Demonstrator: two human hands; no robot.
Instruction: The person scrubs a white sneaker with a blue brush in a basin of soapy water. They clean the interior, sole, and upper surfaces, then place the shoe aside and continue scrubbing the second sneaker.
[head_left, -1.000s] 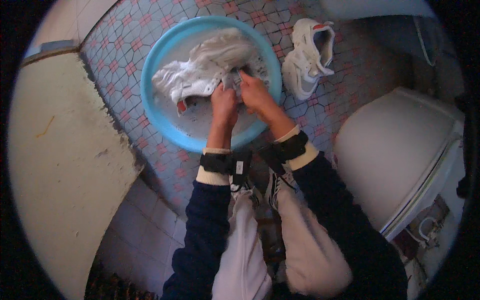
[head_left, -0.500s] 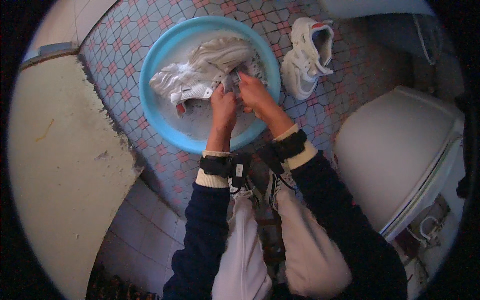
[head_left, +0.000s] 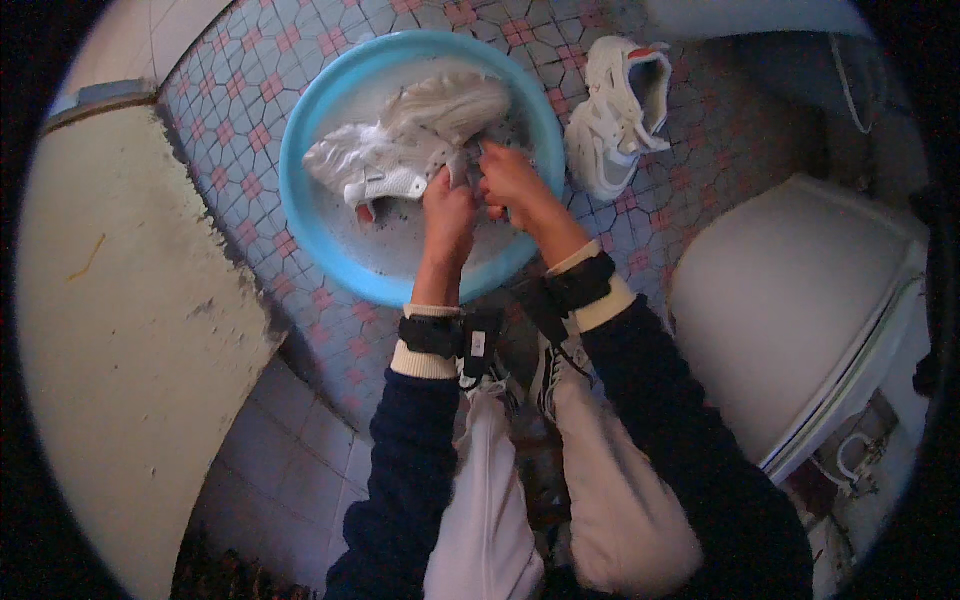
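A white sneaker [head_left: 385,160] lies on its side in a round light-blue basin [head_left: 300,215] of cloudy, sudsy water. Its chunky, dirt-marked part [head_left: 450,105] points toward the far side. My left hand [head_left: 449,215] is closed on the near edge of the sneaker, pinching it beside the strap. Just to the right, my right hand [head_left: 515,185] is curled shut at the sneaker's edge, over the water. Whatever its fingers hold is mostly hidden; only a dark grey bit shows by the fingertips.
Another white sneaker [head_left: 605,120] with a red-lined collar rests on the patterned tile floor [head_left: 245,135], right of the basin. A worn ledge [head_left: 130,300] runs along the left. A white rounded fixture [head_left: 790,310] stands at the right. My feet are just below the basin.
My hands stay at the same spot on the sneaker, with only slight finger and wrist shifts. The whole view has moved a little.
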